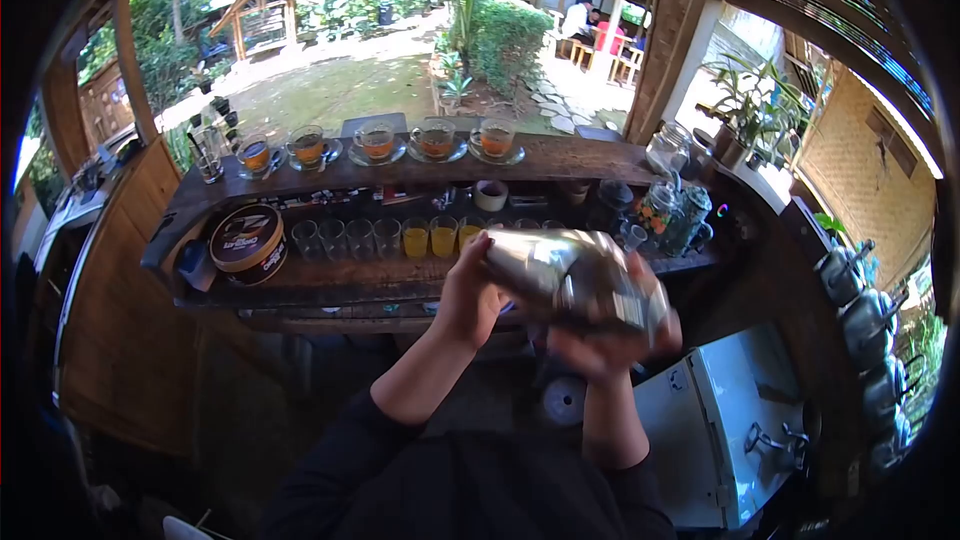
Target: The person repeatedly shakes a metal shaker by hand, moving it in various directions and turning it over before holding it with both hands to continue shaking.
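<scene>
A shiny metal cocktail shaker [555,270] is held sideways in front of me, blurred by motion at its right end. My left hand [470,290] is closed around its left end. Around the right end my right hand [620,335] is wrapped, its fingers smeared. Behind the shaker, on the lower shelf, stand several clear glasses [360,238] and glasses of yellow liquid [443,237]. The shaker hides part of that row.
Several glass cups of amber drink [437,140] stand on saucers along the upper ledge [560,172]. A round brown tub [246,240] sits at left. Jars and a floral pitcher [657,205] stand at right. Kettles [868,325] hang far right, above a white chest [715,430].
</scene>
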Tool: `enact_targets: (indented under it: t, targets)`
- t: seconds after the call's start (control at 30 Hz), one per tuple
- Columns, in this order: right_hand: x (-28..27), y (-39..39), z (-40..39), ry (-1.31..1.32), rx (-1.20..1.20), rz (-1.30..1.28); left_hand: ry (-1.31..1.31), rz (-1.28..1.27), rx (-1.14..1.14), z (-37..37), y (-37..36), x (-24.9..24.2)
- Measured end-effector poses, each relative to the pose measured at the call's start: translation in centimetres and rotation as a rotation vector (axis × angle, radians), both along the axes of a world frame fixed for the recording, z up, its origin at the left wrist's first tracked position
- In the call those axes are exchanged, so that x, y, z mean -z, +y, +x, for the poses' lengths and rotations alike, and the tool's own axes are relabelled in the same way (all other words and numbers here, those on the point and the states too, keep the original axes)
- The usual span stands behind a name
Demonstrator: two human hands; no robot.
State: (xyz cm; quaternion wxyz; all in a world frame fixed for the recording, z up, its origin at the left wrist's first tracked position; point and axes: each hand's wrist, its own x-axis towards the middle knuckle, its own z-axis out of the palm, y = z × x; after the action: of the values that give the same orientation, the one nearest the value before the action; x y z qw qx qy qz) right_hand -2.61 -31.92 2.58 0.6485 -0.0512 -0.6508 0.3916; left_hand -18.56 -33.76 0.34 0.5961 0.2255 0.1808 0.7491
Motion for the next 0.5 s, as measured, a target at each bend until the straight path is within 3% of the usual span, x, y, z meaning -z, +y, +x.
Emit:
enact_targets:
  t: [0.03,0.07,0.13,0.17,0.23,0.3,0.37,0.4,0.43,0.5]
  targets:
    - [0.1,1.0,-1.3,0.12,0.21,0.119,-0.025,-0.126,0.111,0.0,1.0,1.3]
    - [0.7,1.5,-0.6,0.102,0.271,0.222,0.014,-0.191,0.11,0.4,1.3,2.0]
    - [-0.3,0.1,1.5,-0.008,0.26,0.441,0.057,-0.007,0.069,1.7,0.1,-0.1]
    - [-3.9,-3.7,4.0,-0.522,0.388,0.393,0.101,0.103,0.035,2.1,-0.9,-1.7]
    - [-0.7,-4.2,-0.7,0.492,0.244,0.667,0.167,0.353,0.055,2.7,-2.6,-4.5]
    - [0.4,-4.3,-0.4,0.571,0.106,0.556,0.177,0.507,0.034,3.2,-2.7,-4.9]
    - [-3.4,-4.0,3.8,-0.303,0.291,0.306,0.137,0.213,-0.015,3.1,-0.3,-2.7]
    - [-0.9,0.4,2.8,-0.181,0.488,0.569,0.054,0.124,0.089,2.3,1.9,-0.2]
    - [1.3,2.9,2.2,-0.059,0.305,0.353,0.031,0.06,0.103,1.9,3.0,2.2]
    - [1.3,3.1,2.2,0.103,0.098,0.262,0.106,-0.007,-0.033,2.7,1.8,2.3]
